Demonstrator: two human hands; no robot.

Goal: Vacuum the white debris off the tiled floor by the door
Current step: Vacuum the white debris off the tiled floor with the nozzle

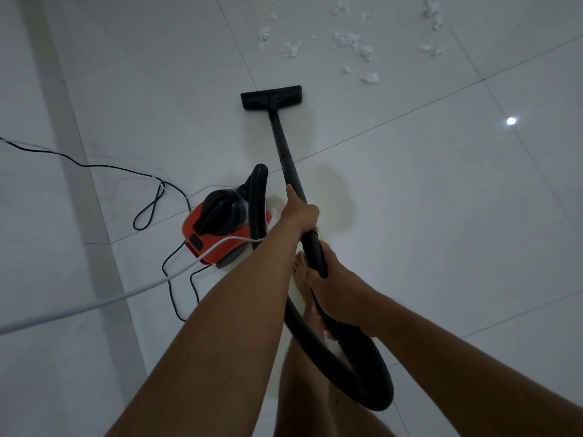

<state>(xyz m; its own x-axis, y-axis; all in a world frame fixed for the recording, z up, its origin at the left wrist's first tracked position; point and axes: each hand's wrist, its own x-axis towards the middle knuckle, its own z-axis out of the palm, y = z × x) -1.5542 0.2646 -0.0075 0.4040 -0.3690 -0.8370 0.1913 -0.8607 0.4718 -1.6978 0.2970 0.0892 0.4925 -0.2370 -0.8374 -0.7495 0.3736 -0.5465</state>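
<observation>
On the pale tiled floor (441, 216), near the top of the view, scraps of white debris (350, 42) lie scattered across several tiles. Just short of them the black floor head (271, 97) of a vacuum sits flat on a tile. The nearest scraps lie a little beyond its right end, not touching it.

A black tube (284, 146) slants from the head back toward the person. The left hand (301, 216) grasps this tube partway along, fingers curled round it and thumb lying up its side. The right hand (334, 285) clasps the near end of the tube, where it meets a ribbed black hose (347, 367).

The hose loops down beside the person's legs, then passes behind the left forearm and arches into the red and black vacuum body (220, 228). That body stands on the floor left of the tube, just beside the left forearm.

A thin black cord (94, 167) snakes in loops from the left edge to the body, and a thicker white cable (110, 299) runs from the lower left across its top. A bare foot (299, 272) shows between the forearms. A small bright reflection (511, 121) sits on a tile at the right, and a darker grey band (63, 137) runs down the floor's left side.
</observation>
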